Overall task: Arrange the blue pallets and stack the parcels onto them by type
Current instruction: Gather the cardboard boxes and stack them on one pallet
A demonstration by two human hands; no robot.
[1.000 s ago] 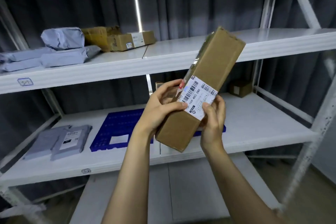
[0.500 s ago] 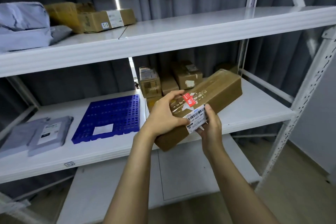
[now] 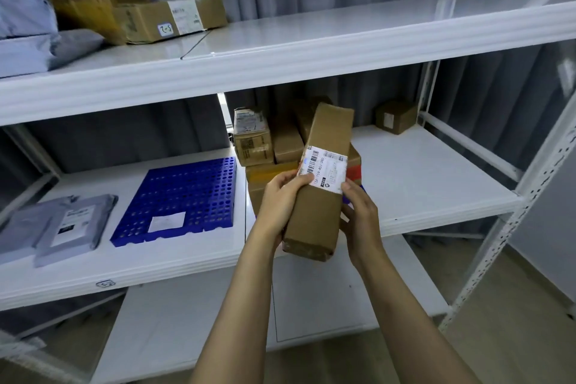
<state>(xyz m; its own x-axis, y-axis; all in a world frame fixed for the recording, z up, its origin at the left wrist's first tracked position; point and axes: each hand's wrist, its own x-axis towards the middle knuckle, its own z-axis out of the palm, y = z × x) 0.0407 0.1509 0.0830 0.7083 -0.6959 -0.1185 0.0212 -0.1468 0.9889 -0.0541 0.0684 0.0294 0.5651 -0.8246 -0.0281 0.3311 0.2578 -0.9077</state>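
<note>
Brown cardboard parcel (image 3: 321,196), long and labelled, held tilted over the front edge of the middle shelf (image 3: 420,181), before the stacked brown cartons (image 3: 252,140). Left hand (image 3: 280,199) and right hand (image 3: 358,215) flank it, each grip clamped on its sides. Blue perforated plastic pallet (image 3: 187,196), left of centre, bears no parcel. Grey plastic mailers (image 3: 62,224) lie beside it at the left end. Sorting appears partly done: upper-shelf parcels (image 3: 149,19) are not yet placed.

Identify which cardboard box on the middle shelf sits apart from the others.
The small box, alone at the back right of the middle shelf. The other boxes are bunched together mid-shelf, right of the blue pallet.
</note>
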